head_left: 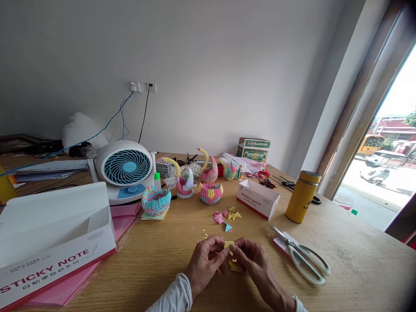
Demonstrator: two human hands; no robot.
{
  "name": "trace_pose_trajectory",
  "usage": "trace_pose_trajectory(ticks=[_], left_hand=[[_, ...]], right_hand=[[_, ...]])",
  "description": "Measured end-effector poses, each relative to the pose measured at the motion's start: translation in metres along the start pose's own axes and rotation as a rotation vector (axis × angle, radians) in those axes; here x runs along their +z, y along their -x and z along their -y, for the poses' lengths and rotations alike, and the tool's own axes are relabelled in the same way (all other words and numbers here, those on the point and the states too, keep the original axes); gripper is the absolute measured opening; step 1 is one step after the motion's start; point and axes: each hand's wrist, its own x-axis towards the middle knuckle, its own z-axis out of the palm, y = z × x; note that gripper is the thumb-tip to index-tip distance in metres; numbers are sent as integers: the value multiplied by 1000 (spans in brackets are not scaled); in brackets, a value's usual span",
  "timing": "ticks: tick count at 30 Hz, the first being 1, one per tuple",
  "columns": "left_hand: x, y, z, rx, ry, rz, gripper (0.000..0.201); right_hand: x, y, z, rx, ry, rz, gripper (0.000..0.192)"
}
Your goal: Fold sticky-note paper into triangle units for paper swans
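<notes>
My left hand (pixel 207 259) and my right hand (pixel 252 260) meet over the wooden table (pixel 357 268), fingertips pinching a small piece of yellow paper (pixel 229 245) between them. More yellow paper (pixel 234 265) lies under my right hand. Just beyond my hands sit several small folded paper triangles (pixel 227 215) in pink, yellow and blue.
Scissors (pixel 302 253) lie to the right, near a yellow flask (pixel 303 196). A small open sticky note box (pixel 258 198) stands behind the triangles; a large one (pixel 55 247) on pink sheets sits at left. Modular paper swans (pixel 209 182), a paper bowl (pixel 156 200) and a desk fan (pixel 125 169) stand further back.
</notes>
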Motion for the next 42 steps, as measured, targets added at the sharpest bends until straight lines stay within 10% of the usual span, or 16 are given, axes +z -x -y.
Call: trace_pose_trajectory(ticks=[16,23,29,42], left_hand=[[0,2,-2,-70,-46,28,41],[-1,1,0,-72,17,17,40],[-6,0,7,-59,30,-43,40],[-8,-1,15,-97,-21,-93,45]], right_hand=[[-12,0,-3,-103,227,2,40],[-97,10,7,-155,649,-405,36],[-176,33,-23,-246,1215,-437,33],[-193,27,-38,-211,1343,-286,20]])
